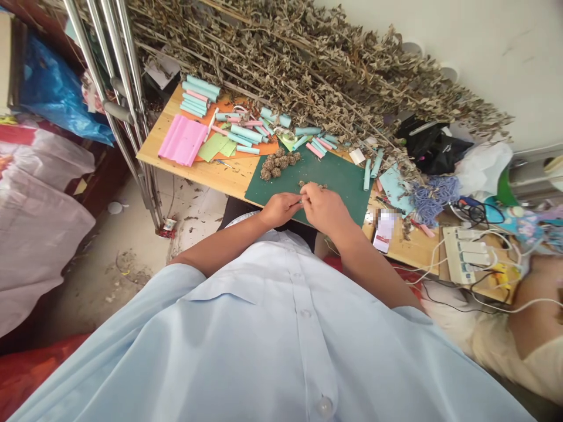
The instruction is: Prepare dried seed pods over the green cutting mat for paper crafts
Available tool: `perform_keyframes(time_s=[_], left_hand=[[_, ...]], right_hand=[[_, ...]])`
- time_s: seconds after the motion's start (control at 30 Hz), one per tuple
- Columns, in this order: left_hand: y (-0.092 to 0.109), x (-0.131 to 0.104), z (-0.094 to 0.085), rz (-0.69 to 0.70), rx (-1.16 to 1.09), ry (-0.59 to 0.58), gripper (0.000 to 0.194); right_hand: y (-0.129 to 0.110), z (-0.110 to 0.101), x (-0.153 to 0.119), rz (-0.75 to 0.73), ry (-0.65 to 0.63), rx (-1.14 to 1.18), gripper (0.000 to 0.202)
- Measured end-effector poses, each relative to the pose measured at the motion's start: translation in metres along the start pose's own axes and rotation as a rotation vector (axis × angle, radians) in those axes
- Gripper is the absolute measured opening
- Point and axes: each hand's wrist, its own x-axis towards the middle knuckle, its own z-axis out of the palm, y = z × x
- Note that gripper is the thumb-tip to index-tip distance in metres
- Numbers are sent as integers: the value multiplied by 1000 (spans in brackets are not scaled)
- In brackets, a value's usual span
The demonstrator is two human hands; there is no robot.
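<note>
1. A long bundle of brown, dried, leafy plant stalks (281, 64) spreads across twelve o'clock, taking the meeting fingertips as the clock's centre.
2. A pale yellow wooden tabletop (240, 177) lies under the work, its near edge slanting past the person's waist.
3. Upright silver metal poles with grey grips (116, 111) stand at ten o'clock, beyond the tabletop's end.
4. A dark green, flat rectangular mat (345, 170) rests on the wood, reaching from the hands toward one o'clock.
5. A bright pink sheet of rippled paper (182, 140) lies at ten o'clock.
6. The right hand (325, 208) comes in from four o'clock over the mat's near part, fingers curled inward.
7. The left hand (281, 210) comes in from eight o'clock at the mat's near edge, its fingertips meeting the right's. How tightly either hand is closed, and whether anything is pinched there, I cannot tell; the fingers hide it.
8. A clump of rough brown balls of dried plant matter (278, 164) sits on the mat at eleven o'clock, near the grip but apart from it.
9. Light blue and pink paper rolls (246, 135) lie scattered farther out, also near eleven.
10. Small brown crumbs (324, 186) lie just beyond the right hand's knuckles, near one o'clock.
</note>
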Motion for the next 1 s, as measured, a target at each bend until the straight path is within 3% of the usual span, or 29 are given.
perform_keyframes(time_s=[0.2, 0.47, 0.7, 1.0], left_hand=[[-4, 0, 4, 22, -26, 27, 39], [-2, 0, 1, 12, -22, -10, 42], [-3, 0, 0, 12, -30, -10, 40], [-2, 0, -1, 28, -28, -20, 36]], right_hand=[[22, 14, -21, 72, 197, 317, 24], [23, 32, -26, 48, 259, 336, 34], [23, 27, -21, -24, 231, 195, 34], [11, 9, -8, -53, 33, 11, 44]])
